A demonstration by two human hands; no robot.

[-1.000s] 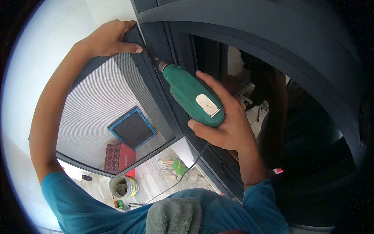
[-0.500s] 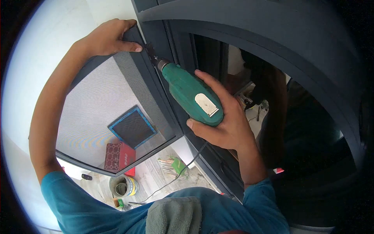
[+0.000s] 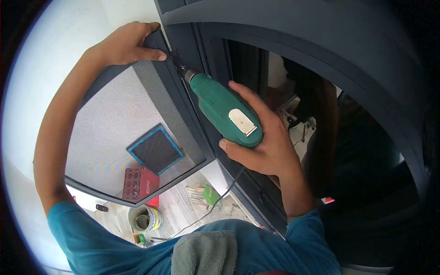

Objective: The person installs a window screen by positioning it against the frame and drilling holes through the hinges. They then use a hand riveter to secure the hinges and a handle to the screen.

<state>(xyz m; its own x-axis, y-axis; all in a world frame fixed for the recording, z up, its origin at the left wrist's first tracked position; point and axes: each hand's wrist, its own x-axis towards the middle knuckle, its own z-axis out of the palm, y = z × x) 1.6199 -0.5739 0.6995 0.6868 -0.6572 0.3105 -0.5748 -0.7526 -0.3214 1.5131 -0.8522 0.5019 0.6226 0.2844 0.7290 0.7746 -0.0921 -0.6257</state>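
Note:
My right hand (image 3: 263,137) is wrapped round a green power drill (image 3: 224,107) with a pale label and a grey cord. The drill's chuck points up and left at a dark hinge (image 3: 176,59) between the screen panel and the frame; the bit's tip is hard to make out. High on the left, my left hand (image 3: 130,45) grips the upper corner of a dark-framed mesh screen panel (image 3: 158,82), thumb on the near face and fingers over the edge. The panel stands swung out from the dark grey door frame (image 3: 183,39).
Through and below the mesh appear a red box (image 3: 149,183), a bucket (image 3: 145,219) and a green packet (image 3: 210,195) on the floor. The drill's cord (image 3: 201,213) trails down to the left. Dark reflective glass (image 3: 362,151) fills the right side. A grey cloth (image 3: 205,252) hangs at my chest.
Almost nothing differs. The drill has shifted very slightly, still held against the same hinge area, and my left hand stays on the panel's corner.

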